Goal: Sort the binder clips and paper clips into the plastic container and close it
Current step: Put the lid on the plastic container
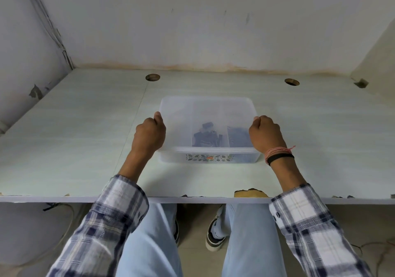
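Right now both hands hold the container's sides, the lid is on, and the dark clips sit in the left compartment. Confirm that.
Wrong on one point. The head view shows the dark clips in the middle and right compartments; the left looks empty. Both hands, left hand and right hand, hold the lidded container by its sides.

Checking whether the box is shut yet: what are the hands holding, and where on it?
Both hold the lidded plastic container: left hand grips its left edge, right hand its right edge, at the lid's rim.

No lettering reads anywhere; the small orange label (pixel 210 158) on the clear plastic container's (pixel 183 159) front wall is too blurred.
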{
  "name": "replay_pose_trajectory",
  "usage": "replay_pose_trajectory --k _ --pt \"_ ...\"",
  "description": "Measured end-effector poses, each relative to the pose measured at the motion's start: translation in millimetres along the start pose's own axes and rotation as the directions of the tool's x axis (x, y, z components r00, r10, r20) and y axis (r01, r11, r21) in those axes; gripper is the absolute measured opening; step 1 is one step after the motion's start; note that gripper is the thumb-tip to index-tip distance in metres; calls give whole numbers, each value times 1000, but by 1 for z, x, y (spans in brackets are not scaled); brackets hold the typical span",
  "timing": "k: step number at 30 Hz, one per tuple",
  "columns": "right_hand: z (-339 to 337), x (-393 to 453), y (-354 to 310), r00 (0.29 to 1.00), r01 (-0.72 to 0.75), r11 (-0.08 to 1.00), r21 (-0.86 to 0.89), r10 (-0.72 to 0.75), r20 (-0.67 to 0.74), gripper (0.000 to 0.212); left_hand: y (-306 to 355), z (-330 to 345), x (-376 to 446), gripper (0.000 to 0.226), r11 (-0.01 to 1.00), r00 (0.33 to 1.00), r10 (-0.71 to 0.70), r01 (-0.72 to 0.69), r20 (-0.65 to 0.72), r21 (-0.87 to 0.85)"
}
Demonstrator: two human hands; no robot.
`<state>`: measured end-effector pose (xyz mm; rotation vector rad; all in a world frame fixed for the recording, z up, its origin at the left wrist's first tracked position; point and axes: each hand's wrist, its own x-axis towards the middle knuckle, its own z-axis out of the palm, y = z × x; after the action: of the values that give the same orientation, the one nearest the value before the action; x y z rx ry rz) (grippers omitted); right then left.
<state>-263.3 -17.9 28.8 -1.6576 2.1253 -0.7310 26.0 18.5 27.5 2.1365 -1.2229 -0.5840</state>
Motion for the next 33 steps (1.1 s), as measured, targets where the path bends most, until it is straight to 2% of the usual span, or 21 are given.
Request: replay_pose_trajectory --k 3,6,9,11,13,16,20,22,24,27,29,31,33 --pt "-11 6 -3 991 -63 998 0 63 114 45 1 -11 8 59 1000 992 -27 27 120 5" --pt "-30 25 -11 978 -82 996 42 73 196 43 9 -28 33 50 992 980 -20 45 199 -118" --pt "-38 53 -35 985 -80 990 115 61 164 49 30 -32 61 65 977 978 -4 48 210 -206" --pt "-31 71 -49 980 -99 990 99 80 181 55 42 -25 74 77 986 969 -7 47 246 -161" --pt "-21 85 -57 969 -136 989 55 121 217 62 47 -15 86 76 994 970 -15 42 245 -104" --pt "-3 100 -54 956 -174 983 66 153 249 45 47 2 101 64 992 978 -12 37 208 -117" --pt "6 111 -45 965 -161 980 113 133 226 40 44 11 112 56 997 984 -12 25 177 -68" --pt "6 108 -45 981 -122 989 80 108 160 48 48 9 108 62 1000 992 6 -7 125 8" --pt "4 96 -48 996 -34 998 -51 37 76 57 53 6 94 66 975 996 91 -94 26 202" --pt "2 55 -58 979 202 944 -261 -199 38 62 57 10 57 62 869 923 383 -351 -27 348" --pt "3 16 -65 936 348 903 -251 -318 153 62 59 17 27 65 820 869 484 -491 102 295" --pt "9 -17 -62 893 418 868 -269 -337 299 65 59 25 -4 69 831 849 437 -507 298 228" --pt "17 -30 -53 878 449 827 -339 -337 341 67 53 33 -22 71 785 826 426 -541 371 304"
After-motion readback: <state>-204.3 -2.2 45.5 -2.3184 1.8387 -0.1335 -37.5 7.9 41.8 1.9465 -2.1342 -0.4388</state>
